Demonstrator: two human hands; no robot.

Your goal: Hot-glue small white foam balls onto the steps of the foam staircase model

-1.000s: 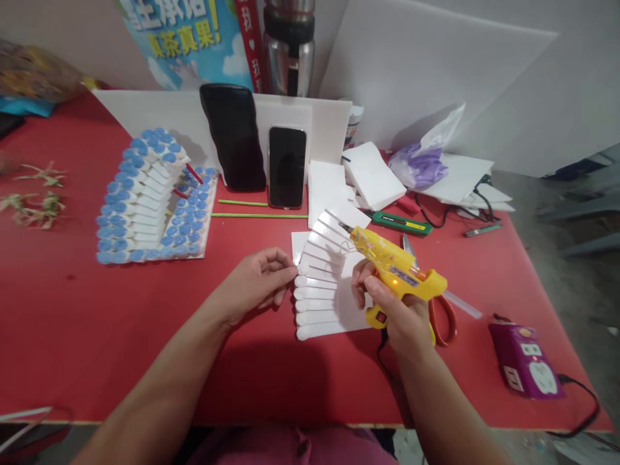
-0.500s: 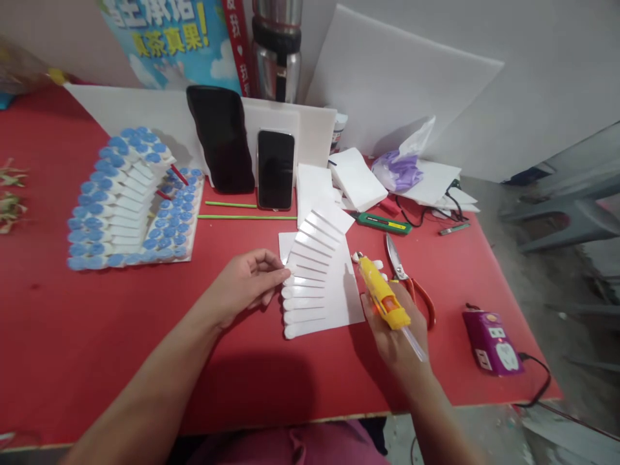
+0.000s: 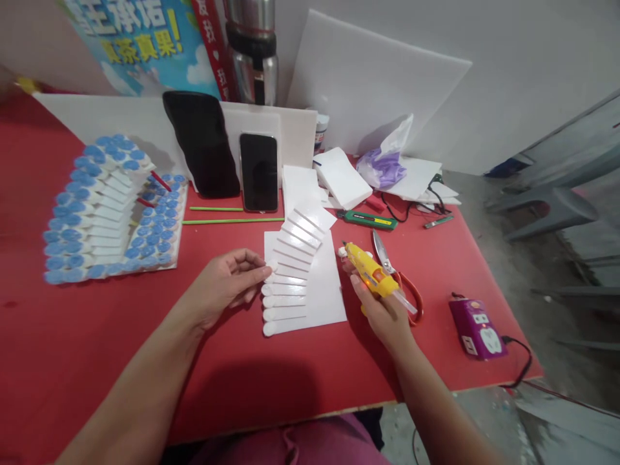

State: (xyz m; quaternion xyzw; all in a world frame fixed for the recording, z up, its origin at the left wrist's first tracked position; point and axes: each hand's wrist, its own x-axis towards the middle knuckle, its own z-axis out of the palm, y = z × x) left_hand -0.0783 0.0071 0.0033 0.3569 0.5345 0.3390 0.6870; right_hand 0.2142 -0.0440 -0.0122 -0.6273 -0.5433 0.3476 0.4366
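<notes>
My left hand [image 3: 237, 278] pinches a small white round disc [image 3: 273, 265] between thumb and fingertips, at the left edge of a curved white stepped model [image 3: 290, 261]. Similar white discs line that edge below the fingertips. The model lies on a white board [image 3: 327, 290]. My right hand [image 3: 382, 313] is closed around a yellow glue gun [image 3: 371, 268], its nozzle pointing up and left, to the right of the board. Several small white pieces [image 3: 343, 252] lie by the nozzle. Orange-handled scissors [image 3: 382, 252] lie just beyond the gun, partly hidden.
On the left stands a stepped model covered with blue-and-white rolls [image 3: 113, 206]. Two phones [image 3: 259, 171] lean against a white panel at the back. Green sticks [image 3: 232, 221], a green utility knife [image 3: 371, 219] and a purple box with a cord [image 3: 477, 328] lie on the red table [image 3: 232, 368].
The whole view has shifted, so things appear further left. My right hand has moved the glue gun slightly away from me. My left hand stays at the model's edge, the disc now showing at its fingertips.
</notes>
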